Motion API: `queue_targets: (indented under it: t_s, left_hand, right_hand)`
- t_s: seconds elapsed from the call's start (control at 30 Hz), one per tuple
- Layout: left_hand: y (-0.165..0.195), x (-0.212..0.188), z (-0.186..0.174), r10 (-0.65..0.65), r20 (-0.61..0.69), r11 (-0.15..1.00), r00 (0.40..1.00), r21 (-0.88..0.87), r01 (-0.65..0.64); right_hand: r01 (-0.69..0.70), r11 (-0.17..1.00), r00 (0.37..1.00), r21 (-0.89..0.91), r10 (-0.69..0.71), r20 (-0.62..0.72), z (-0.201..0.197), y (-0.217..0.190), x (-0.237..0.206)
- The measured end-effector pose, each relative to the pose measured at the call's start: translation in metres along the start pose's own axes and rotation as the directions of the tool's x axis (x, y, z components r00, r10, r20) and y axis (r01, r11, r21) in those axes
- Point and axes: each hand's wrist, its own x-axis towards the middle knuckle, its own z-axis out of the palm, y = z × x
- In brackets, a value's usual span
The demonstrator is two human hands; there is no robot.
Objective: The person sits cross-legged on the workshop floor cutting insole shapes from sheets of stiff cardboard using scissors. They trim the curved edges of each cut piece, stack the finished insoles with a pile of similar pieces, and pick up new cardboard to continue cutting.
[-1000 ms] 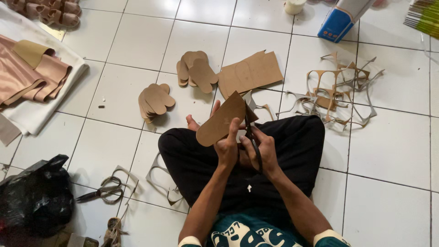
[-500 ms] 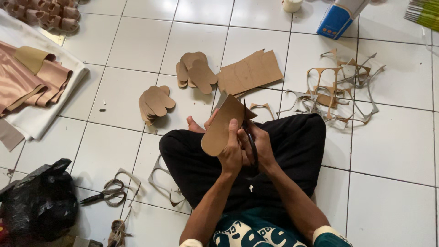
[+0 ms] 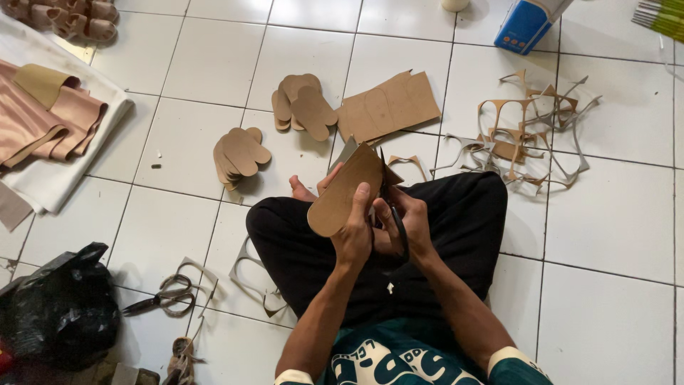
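I sit cross-legged on a white tiled floor. My left hand [image 3: 354, 232] grips a brown sole-shaped cardboard piece [image 3: 342, 192], held up over my lap. Close beside it, my right hand [image 3: 405, 222] holds black scissors [image 3: 390, 199] whose blades point up along the piece's right edge. Two stacks of cut brown soles lie ahead: one stack [image 3: 239, 155] at the left and another stack [image 3: 305, 107] farther off. A flat brown cardboard sheet [image 3: 390, 105] lies behind them.
A tangle of cardboard offcuts [image 3: 529, 132] lies at the right. Pink and tan material rests on white cloth [image 3: 53, 178] at the left. A second pair of scissors [image 3: 160, 298] and a black plastic bag [image 3: 60, 306] sit near my left knee. A blue box [image 3: 526, 23] stands far ahead.
The cardboard piece has turned slightly in my left hand and the scissors have advanced along its edge. Both hands stay over my lap.
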Motion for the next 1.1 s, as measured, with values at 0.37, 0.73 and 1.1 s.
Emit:
queue_targets:
  t_s: [0.37, 0.73, 1.1]
  left_hand:
    - [0.002, 0.002, -0.004, -0.182, 0.082, 0.897, 0.980, -0.394, 0.199]
    - [-0.015, 0.023, 0.009, -0.182, 0.189, 0.884, 0.965, -0.399, 0.245]
    - [-0.011, -0.025, -0.003, -0.278, 0.179, 0.843, 0.944, -0.426, 0.329]
  right_hand:
    - [0.079, 0.996, 0.997, 0.046, -0.080, 0.002, -0.004, -0.003, -0.009]
    - [-0.074, 0.996, 0.997, -0.055, 0.075, 0.020, -0.020, 0.011, 0.012]
    - [0.023, 0.999, 0.999, 0.034, -0.023, 0.026, -0.010, 0.016, -0.031]
